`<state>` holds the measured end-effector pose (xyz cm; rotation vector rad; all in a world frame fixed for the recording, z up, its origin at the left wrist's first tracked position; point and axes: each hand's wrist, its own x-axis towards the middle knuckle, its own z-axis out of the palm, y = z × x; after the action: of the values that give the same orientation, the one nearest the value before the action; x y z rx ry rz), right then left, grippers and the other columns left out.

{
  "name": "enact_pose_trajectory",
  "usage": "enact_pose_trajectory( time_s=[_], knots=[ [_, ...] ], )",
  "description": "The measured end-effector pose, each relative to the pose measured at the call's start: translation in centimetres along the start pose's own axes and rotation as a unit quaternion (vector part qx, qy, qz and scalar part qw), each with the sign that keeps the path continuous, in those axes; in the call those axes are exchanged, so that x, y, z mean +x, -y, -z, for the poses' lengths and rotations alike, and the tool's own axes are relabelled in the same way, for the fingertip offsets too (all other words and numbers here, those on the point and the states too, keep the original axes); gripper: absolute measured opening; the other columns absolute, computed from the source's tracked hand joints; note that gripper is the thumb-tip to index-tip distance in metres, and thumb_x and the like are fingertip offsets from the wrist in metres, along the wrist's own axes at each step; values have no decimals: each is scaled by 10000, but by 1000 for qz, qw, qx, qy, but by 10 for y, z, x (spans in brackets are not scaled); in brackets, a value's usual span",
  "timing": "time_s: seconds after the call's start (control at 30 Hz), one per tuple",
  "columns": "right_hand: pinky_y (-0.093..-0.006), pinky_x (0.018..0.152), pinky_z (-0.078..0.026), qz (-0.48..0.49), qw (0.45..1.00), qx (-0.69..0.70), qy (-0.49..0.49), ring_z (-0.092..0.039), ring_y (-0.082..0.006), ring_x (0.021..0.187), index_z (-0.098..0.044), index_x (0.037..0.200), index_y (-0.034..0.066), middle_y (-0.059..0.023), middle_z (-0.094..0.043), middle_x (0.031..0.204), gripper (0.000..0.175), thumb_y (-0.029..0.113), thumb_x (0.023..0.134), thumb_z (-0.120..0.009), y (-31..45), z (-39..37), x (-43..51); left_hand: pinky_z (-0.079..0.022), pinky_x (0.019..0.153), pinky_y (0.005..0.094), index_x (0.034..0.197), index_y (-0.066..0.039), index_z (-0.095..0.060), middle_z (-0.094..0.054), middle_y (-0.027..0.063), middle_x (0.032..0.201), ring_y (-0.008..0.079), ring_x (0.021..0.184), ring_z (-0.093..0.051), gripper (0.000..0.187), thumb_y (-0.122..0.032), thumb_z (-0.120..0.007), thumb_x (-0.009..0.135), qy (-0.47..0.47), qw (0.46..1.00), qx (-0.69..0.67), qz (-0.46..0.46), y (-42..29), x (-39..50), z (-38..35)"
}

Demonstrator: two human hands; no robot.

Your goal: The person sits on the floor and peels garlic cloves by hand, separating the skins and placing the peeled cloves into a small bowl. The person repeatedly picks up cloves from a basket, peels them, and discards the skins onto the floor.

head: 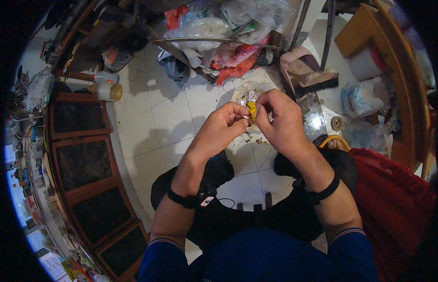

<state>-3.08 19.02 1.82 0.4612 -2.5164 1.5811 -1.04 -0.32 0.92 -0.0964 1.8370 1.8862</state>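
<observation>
My left hand (226,121) pinches a small pale scrap (245,117) between thumb and fingertips. Close beside it, my right hand (282,114) has its thumb and forefinger brought together; whether something thin is between them is hidden. A small crumpled yellow piece (252,108) shows in the gap between the two hands. It seems to touch the fingertips, but I cannot tell which hand bears it. Below the hands an open clear plastic bag (240,92) stands on the tiled floor, with scraps inside, partly covered by my fingers.
Plastic bags (208,28) fill a metal-framed rack ahead. A pink dustpan (287,65) and a dark-bristled broom (319,83) stand to its right. Nearby are a yellow basket (337,141) and red cloth (385,183). Wooden cabinet doors (85,160) line the left, with jars (108,91) lying close by.
</observation>
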Motion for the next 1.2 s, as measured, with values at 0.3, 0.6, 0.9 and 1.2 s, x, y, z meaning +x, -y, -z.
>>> enact_pose_trajectory(
  time_s=[0.3,0.6,0.9,1.2],
  knots=[
    [-419,722,-522,-43,998,44,25,-655,-360,797,-615,977,-6,-190,-635,870,106,24,888,-664,-6,-4,-2,-520,788,233,1141,10,-558,-666,57,1006,89,880,-626,196,-33,-648,972,-102,990,-77,-64,1,5,-10],
    [-257,702,-490,-166,965,176,96,-560,-74,793,-606,1045,-8,-14,-617,875,119,102,1006,-628,-11,-10,-9,-545,829,263,1157,18,-589,-688,80,1041,111,919,-649,178,-48,-636,999,-130,985,-44,-105,6,5,-17],
    [-236,685,-477,-275,912,288,95,-570,-65,750,-611,1000,10,-4,-635,843,158,164,1029,-599,-16,-12,-7,-554,806,267,1136,28,-629,-711,72,999,112,894,-673,144,-33,-606,1008,-166,973,106,-118,7,2,-21],
    [-258,633,-472,-280,920,269,60,-566,-67,709,-632,932,0,-11,-628,780,115,105,975,-615,-17,-15,-9,-529,654,290,1030,2,-638,-716,83,857,113,764,-671,101,-85,-642,978,-195,916,293,-194,5,1,-21]
  ],
)
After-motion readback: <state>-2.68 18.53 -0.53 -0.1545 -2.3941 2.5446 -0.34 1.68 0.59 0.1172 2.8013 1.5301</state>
